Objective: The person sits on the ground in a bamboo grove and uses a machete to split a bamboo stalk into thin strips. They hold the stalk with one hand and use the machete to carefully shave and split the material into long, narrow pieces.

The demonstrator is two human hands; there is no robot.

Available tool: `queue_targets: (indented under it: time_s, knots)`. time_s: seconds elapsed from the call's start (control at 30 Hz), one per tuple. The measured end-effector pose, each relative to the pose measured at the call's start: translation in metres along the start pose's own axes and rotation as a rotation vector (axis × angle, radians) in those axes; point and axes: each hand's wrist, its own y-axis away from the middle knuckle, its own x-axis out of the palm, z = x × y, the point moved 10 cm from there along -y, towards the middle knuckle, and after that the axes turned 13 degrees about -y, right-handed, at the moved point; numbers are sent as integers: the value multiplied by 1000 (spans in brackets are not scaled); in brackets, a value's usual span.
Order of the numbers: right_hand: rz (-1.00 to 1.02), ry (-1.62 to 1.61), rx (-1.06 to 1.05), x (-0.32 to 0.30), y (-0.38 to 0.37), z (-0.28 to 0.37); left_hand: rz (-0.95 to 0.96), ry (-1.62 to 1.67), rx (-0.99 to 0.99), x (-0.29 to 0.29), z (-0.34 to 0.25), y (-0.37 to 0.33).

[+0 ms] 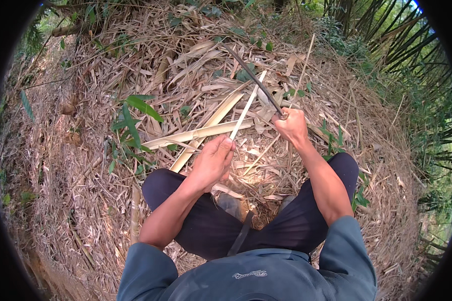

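Note:
My left hand (215, 161) is closed round the near end of a pale, narrow bamboo strip (248, 106), which points up and away to the right. In my right fist (292, 125) is the near end of a long, dark knife (252, 75), slanting away to the left. The knife passes just right of the strip's far end; whether the two touch I cannot tell. Beyond my left hand, wider split bamboo pieces lie crossed on the ground: one bamboo piece (186, 136) nearly level, another bamboo piece (218, 113) slanting beneath or beside it.
Dry leaves and bamboo litter (100, 180) cover the ground all round. My bent knees (336, 175) frame the space below my hands. Green leaves (135, 120) sprout at the left, and a thin upright stick (305, 65) rises beyond my right hand. Bamboo stalks (402, 35) stand at the far right.

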Motion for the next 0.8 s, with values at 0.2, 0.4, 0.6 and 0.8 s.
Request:
queue_targets:
  time_s: [0.2, 0.4, 0.6, 0.8]
  knots:
    - [59, 8, -243, 9, 14, 24, 40, 125, 23, 3, -14, -4]
    - [47, -21, -306, 2, 15, 26, 91, 210, -89, 5, -4, -2]
    - [-82, -134, 111, -25, -19, -43, 96, -16, -27, 12, -2, -2]
    - [-59, 3, -33, -8, -6, -3, 108, 63, -15, 4, -8, 0]
